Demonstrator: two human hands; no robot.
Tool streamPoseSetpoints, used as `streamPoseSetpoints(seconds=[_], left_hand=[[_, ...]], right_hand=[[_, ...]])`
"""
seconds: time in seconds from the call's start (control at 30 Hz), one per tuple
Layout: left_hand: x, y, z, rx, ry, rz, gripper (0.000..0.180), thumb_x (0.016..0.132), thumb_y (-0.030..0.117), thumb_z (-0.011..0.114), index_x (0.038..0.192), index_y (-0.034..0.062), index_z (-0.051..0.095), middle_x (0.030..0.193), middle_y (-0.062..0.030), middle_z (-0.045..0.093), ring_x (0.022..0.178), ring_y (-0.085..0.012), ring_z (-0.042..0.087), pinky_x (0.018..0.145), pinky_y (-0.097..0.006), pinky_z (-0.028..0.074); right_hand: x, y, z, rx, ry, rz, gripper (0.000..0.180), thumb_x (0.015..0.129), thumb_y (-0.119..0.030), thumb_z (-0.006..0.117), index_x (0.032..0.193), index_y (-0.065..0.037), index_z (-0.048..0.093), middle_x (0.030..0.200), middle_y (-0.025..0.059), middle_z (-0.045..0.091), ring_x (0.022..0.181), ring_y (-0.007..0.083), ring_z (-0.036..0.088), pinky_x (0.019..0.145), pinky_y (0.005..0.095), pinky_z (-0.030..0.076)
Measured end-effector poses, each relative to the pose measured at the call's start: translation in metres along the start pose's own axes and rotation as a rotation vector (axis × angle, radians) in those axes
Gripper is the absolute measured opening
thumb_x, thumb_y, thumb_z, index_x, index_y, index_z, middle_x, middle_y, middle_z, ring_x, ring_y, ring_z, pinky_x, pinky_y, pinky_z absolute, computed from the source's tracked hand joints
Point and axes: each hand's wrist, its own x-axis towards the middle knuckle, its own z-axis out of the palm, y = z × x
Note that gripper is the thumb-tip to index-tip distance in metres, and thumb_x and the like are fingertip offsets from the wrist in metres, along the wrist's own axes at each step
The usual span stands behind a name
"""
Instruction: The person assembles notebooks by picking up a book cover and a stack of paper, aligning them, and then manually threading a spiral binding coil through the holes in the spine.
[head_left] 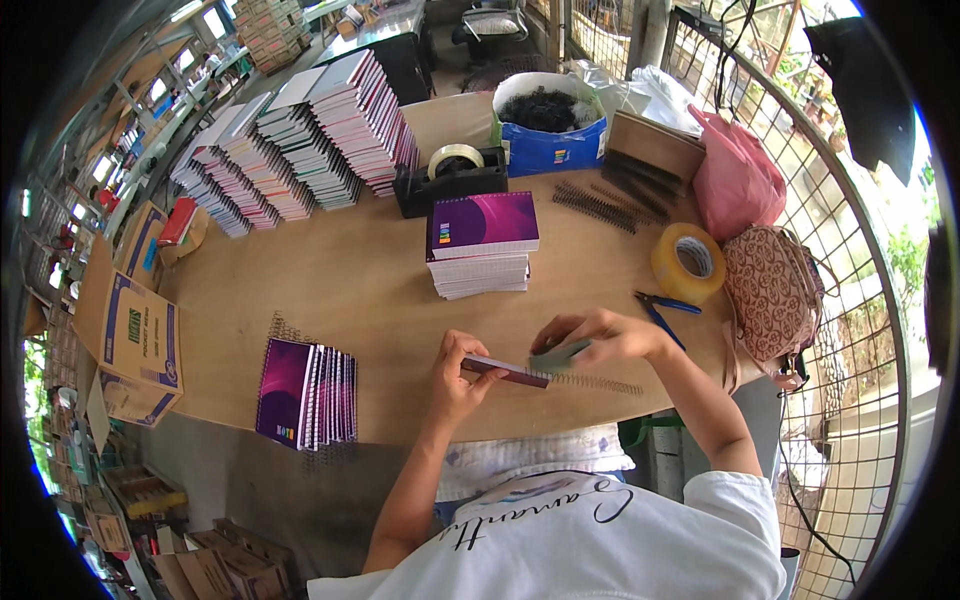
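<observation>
1. The table is stretching across the view, its near edge facing the person.
2. Tall stacks of pads are standing at its far left.
3. A blue tub is sitting along the far edge, holding a dark tangle; a pink bag is slumping to its right.
4. A purple stack is standing mid-table, while spiral notebooks are overlapping near the left front.
5. The left grip is pinching a thin notebook, which it is holding up close to the near edge.
6. The right grip is grasping a grey-green block just beside the notebook's right end; contact between the two is not showing clearly.
7. Pliers are lying open near the tape roll.
8. A thin coil is extending rightward from the notebook's end.
</observation>
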Motion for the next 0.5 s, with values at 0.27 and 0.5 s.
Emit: streamPoseSetpoints(seconds=[0.27, 0.5], left_hand=[[-0.008, -0.005, 0.012, -0.028, -0.053, -0.053, 0.049, 0.074, 0.022, 0.087, 0.098, 0.0056, 0.047, 0.093, -0.0037, 0.045, 0.079, -0.0143, 0.048, 0.068, -0.027, 0.045], [-0.007, 0.005, 0.02, -0.069, -0.069, -0.075, 0.048, 0.077, 0.024, 0.084, 0.101, 0.0051, 0.047, 0.089, -0.0067, 0.048, 0.081, -0.0201, 0.052, 0.072, -0.033, 0.047]], right_hand=[[0.006, 0.003, 0.009, -0.239, 0.233, 0.032, 0.038, 0.085, -0.023, 0.065, 0.111, 0.004, 0.071, 0.129, 0.0247, 0.057, 0.118, 0.0329, 0.056, 0.099, 0.0412, 0.044], [0.003, 0.0, 0.011, 0.102, 0.205, -0.063, 0.041, 0.086, -0.026, 0.066, 0.107, 0.008, 0.07, 0.131, 0.0232, 0.056, 0.118, 0.033, 0.056, 0.098, 0.0402, 0.044]])
